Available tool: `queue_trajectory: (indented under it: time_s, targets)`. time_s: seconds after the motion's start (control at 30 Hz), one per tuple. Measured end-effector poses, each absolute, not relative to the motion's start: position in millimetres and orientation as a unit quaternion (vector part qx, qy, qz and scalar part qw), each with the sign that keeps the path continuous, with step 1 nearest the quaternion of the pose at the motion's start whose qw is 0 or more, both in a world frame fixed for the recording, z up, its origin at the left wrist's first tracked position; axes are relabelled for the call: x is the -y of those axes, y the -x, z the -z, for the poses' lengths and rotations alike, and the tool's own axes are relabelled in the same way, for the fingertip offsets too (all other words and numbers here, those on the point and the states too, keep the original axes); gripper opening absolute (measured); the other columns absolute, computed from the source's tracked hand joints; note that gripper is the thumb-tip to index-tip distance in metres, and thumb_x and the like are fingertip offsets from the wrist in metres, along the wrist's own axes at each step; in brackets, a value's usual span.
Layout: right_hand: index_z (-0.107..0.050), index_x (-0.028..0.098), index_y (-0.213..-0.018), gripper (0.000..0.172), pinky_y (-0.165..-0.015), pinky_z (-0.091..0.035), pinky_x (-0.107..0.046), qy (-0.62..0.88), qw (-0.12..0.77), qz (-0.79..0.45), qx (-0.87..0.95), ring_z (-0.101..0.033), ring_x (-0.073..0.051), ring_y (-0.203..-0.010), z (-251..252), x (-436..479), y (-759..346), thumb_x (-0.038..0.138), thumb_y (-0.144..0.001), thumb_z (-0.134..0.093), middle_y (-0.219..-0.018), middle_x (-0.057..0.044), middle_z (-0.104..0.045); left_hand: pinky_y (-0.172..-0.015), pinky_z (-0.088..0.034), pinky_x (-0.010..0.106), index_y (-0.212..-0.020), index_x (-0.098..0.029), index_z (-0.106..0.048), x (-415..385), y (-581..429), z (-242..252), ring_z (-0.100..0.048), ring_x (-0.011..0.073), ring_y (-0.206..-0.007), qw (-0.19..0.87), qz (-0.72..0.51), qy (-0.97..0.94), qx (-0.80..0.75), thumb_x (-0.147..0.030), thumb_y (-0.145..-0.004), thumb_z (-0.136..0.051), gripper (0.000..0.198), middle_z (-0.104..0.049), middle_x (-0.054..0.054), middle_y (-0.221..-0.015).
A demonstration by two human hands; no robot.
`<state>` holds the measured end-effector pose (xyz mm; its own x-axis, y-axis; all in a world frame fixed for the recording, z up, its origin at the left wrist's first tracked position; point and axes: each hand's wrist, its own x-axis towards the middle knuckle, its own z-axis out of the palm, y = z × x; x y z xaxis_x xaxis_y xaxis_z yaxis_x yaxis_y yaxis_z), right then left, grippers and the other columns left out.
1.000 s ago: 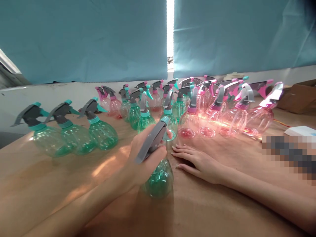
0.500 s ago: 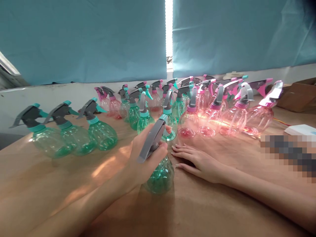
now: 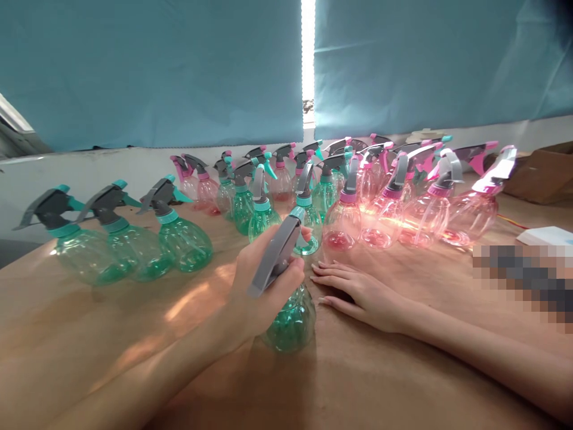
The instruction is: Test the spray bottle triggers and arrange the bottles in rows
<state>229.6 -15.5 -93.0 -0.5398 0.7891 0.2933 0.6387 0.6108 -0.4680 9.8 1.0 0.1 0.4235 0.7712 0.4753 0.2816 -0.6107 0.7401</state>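
My left hand (image 3: pixel 264 286) is wrapped round the grey trigger head of a green spray bottle (image 3: pixel 290 325), which stands upright on the brown table (image 3: pixel 367 382). Its turquoise nozzle points away from me, and the fingers hide its neck and trigger. Just right of the bottle, my right hand (image 3: pixel 353 292) rests palm down on the table with its fingers stretched out, holding nothing. Directly beyond my hands stand another green spray bottle (image 3: pixel 308 230) and a pink spray bottle (image 3: pixel 341 224).
Three green spray bottles (image 3: pixel 185 242) stand at the left. Several pink spray bottles (image 3: pixel 418 218) and green ones crowd the back and right. A cardboard box (image 3: pixel 544 173) and a white object (image 3: pixel 546 236) lie at the far right. Blue-green curtains (image 3: pixel 152 71) hang behind.
The view has shifted very slightly. Both hands and the held spray bottle keep their places.
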Motion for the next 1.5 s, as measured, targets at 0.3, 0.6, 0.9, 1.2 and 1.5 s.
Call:
queue_trajectory:
  time_s: [0.3,0.6,0.9,1.2,1.5]
  targets:
    - [-0.055,0.023,-0.138,0.045,-0.113,-0.038,-0.050,0.410,0.255,-0.154,0.862,-0.045,-0.027,-0.136,93.5,15.7,-228.9,0.044,-0.098,-0.048,-0.142,-0.008,-0.056,-0.065,-0.051,0.030,-0.114,-0.023,-0.061,-0.2,-9.5,1.2,-0.063,0.0187,-0.077,0.283,-0.418,-0.793,-0.342,-0.024,-0.086,-0.050,0.030,-0.056,-0.001,-0.072]
    - [-0.054,0.020,-0.138,0.046,-0.114,-0.037,-0.050,0.414,0.242,-0.151,0.864,-0.043,-0.027,-0.138,93.2,15.3,-229.3,0.044,-0.099,-0.048,-0.143,-0.009,-0.054,-0.066,-0.048,0.031,-0.115,-0.023,-0.059,-0.6,-8.6,0.3,-0.061,0.0164,-0.071,0.282,-0.405,-0.801,-0.339,-0.024,-0.087,-0.048,0.030,-0.060,0.000,-0.082]
    - [-0.053,0.021,-0.139,0.047,-0.115,-0.035,-0.050,0.417,0.240,-0.157,0.863,-0.041,-0.027,-0.139,94.0,16.1,-229.2,0.044,-0.099,-0.047,-0.144,-0.009,-0.054,-0.067,-0.048,0.031,-0.115,-0.023,-0.058,0.0,-8.9,-1.1,-0.059,0.0158,-0.072,0.287,-0.416,-0.799,-0.326,-0.023,-0.087,-0.049,0.029,-0.061,0.001,-0.088]
    - [-0.054,0.016,-0.138,0.049,-0.116,-0.034,-0.050,0.417,0.231,-0.152,0.866,-0.041,-0.027,-0.139,94.2,15.1,-229.6,0.045,-0.099,-0.046,-0.145,-0.011,-0.052,-0.065,-0.047,0.030,-0.114,-0.024,-0.058,0.0,-8.9,1.2,-0.057,0.0157,-0.071,0.289,-0.414,-0.800,-0.324,-0.023,-0.087,-0.049,0.028,-0.055,-0.001,-0.079]
    - [-0.054,0.019,-0.138,0.047,-0.115,-0.035,-0.050,0.413,0.241,-0.158,0.864,-0.041,-0.027,-0.139,95.1,14.7,-229.5,0.044,-0.099,-0.047,-0.143,-0.010,-0.054,-0.066,-0.047,0.031,-0.115,-0.024,-0.058,-1.4,-8.2,1.6,-0.057,0.0153,-0.071,0.295,-0.420,-0.799,-0.312,-0.022,-0.088,-0.049,0.028,-0.056,0.000,-0.082]
